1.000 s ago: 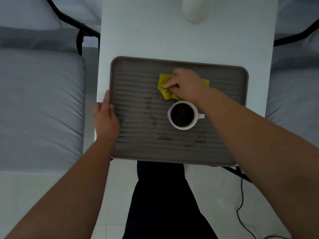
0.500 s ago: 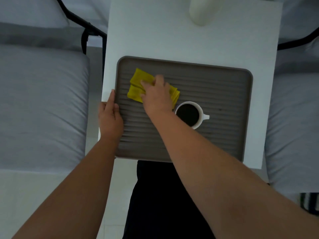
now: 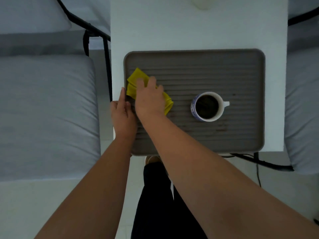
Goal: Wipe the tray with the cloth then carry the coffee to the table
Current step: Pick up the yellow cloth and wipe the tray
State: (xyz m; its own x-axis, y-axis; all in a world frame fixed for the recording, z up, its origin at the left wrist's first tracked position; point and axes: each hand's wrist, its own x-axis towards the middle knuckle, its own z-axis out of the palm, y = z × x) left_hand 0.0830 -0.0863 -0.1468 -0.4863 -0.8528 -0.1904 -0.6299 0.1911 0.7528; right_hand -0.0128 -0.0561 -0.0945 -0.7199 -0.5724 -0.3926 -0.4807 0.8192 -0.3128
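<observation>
A grey ribbed tray (image 3: 224, 69) lies on a white table (image 3: 172, 28). My right hand (image 3: 149, 99) presses a folded yellow cloth (image 3: 136, 78) flat on the tray's left part, fingers spread over it. My left hand (image 3: 123, 114) rests on the tray's left rim, fingers straight, thumb on the ribbed surface. A white and blue cup of black coffee (image 3: 207, 106) stands on the tray right of centre, handle pointing right. Faint brown marks (image 3: 221, 129) remain below the cup.
Grey cushioned seats with black metal frames flank the table: one on the left (image 3: 43, 109), one on the right (image 3: 303, 109). A pale cylindrical object (image 3: 202, 3) stands at the table's far edge. A black cable (image 3: 258, 173) trails on the floor.
My right hand has swept the cloth leftward across the tray, from above the cup to the left rim. The brown stains left of the cup are gone. My left hand stays on the rim.
</observation>
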